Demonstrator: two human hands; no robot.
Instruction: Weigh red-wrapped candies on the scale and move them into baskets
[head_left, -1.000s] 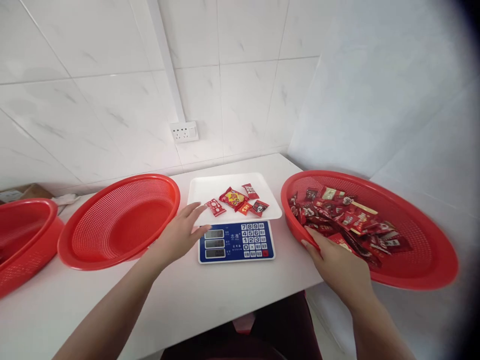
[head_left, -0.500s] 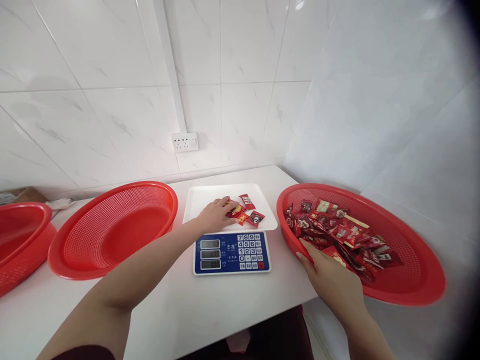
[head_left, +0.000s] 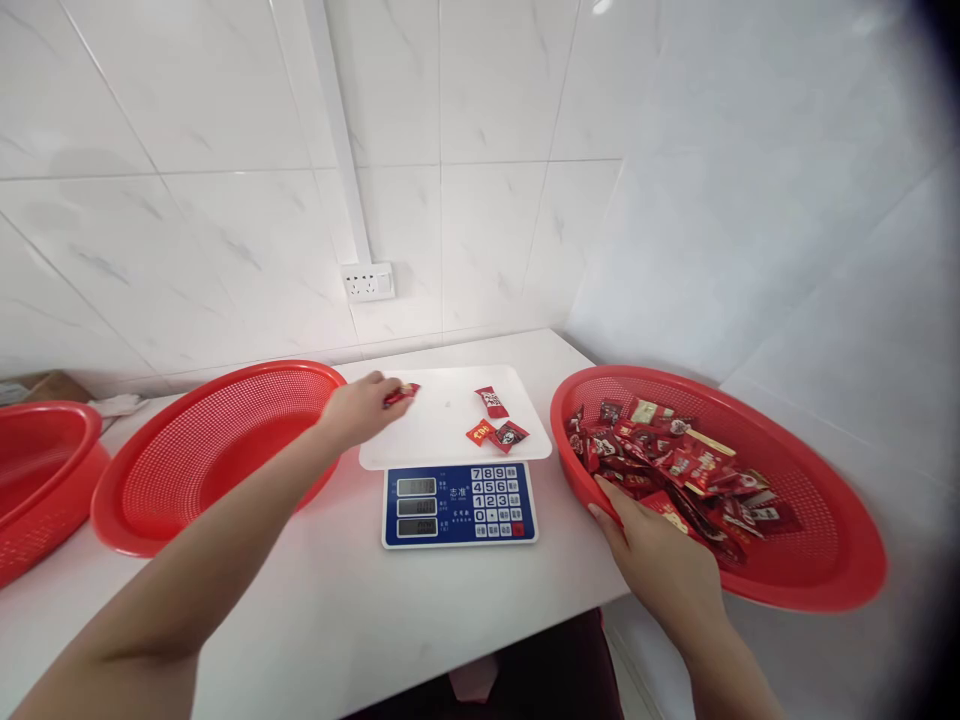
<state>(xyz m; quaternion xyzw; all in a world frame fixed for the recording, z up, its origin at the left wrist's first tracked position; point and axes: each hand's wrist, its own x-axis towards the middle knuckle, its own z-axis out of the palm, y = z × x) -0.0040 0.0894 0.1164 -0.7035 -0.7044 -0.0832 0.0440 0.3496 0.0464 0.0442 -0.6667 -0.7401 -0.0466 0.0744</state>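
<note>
My left hand [head_left: 361, 408] is closed on a small red wrapped packet [head_left: 402, 394], held over the left side of the white scale tray [head_left: 435, 440]. Three small wrapped packets lie on the tray's right part: a red and white one [head_left: 492, 402], an orange-red one [head_left: 480, 432] and a dark one with red ends [head_left: 509, 436]. Below the tray is the scale's blue keypad panel [head_left: 460, 505]. My right hand [head_left: 652, 535] grips the near left rim of a red plastic basket [head_left: 840, 560], which holds many red and dark packets [head_left: 675, 465].
A second red basket [head_left: 225, 440] stands left of the scale, with my left forearm across its near side. Another red basket [head_left: 52, 500] is at the far left edge. A tiled wall with a power socket [head_left: 368, 282] rises behind the white table [head_left: 337, 610].
My left hand has moved left across the tray, lifting a red packet away from the others, which stay on the tray. My right hand keeps its hold on the basket rim.
</note>
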